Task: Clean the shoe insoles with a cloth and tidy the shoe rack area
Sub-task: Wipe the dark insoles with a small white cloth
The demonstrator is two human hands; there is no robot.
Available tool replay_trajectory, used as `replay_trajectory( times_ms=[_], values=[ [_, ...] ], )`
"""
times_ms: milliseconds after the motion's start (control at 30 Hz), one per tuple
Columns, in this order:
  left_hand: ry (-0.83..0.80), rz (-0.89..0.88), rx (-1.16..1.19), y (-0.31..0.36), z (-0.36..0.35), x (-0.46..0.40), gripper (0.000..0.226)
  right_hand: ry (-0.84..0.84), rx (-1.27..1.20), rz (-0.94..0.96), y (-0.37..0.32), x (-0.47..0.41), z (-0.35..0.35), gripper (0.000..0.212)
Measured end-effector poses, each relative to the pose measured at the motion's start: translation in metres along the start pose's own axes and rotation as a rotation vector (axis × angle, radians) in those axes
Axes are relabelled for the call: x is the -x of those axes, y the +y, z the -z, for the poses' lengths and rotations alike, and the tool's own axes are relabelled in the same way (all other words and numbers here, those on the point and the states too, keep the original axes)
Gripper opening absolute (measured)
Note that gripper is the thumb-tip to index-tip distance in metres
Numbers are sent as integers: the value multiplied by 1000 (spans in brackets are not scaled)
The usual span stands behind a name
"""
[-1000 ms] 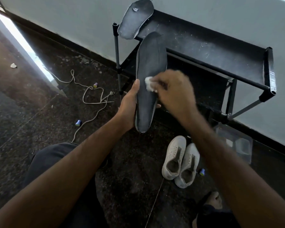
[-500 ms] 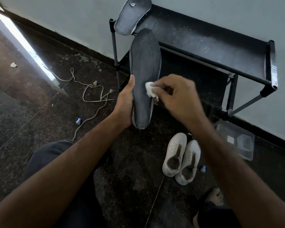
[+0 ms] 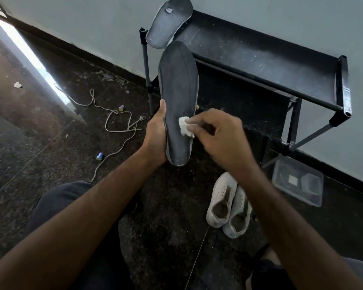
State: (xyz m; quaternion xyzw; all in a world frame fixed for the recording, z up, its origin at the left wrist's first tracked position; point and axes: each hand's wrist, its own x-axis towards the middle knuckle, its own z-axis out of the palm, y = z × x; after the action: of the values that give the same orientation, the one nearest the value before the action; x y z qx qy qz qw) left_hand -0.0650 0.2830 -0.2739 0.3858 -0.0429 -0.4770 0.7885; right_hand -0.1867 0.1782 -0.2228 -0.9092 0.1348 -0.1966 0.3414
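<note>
Between both hands, dark insole (image 3: 177, 91) looks dusty, perhaps scuffed.

The scene was dim, lit by a glaring daylight strip (image 3: 29, 57) across the floor (image 3: 50, 164) at upper left. The right hand (image 3: 222, 139) showed motion blur, and wide-angle distortion bent the edges.
</note>
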Motion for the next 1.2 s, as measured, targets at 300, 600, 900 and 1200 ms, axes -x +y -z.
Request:
replay_trajectory(
  times_ms=[300,600,900,1200],
  values=[
    [52,-23,-54,-2,-5,1,64,-258,-39,47,-7,-19,37,15],
    [37,-52,-61,6,-7,3,57,-243,270,269,15,-16,-2,14],
    [27,89,-169,-7,-12,3,72,-167,703,562,16,-29,7,7],
    [34,74,-272,-5,-2,0,77,280,321,52,34,-67,45,10]
  ],
)
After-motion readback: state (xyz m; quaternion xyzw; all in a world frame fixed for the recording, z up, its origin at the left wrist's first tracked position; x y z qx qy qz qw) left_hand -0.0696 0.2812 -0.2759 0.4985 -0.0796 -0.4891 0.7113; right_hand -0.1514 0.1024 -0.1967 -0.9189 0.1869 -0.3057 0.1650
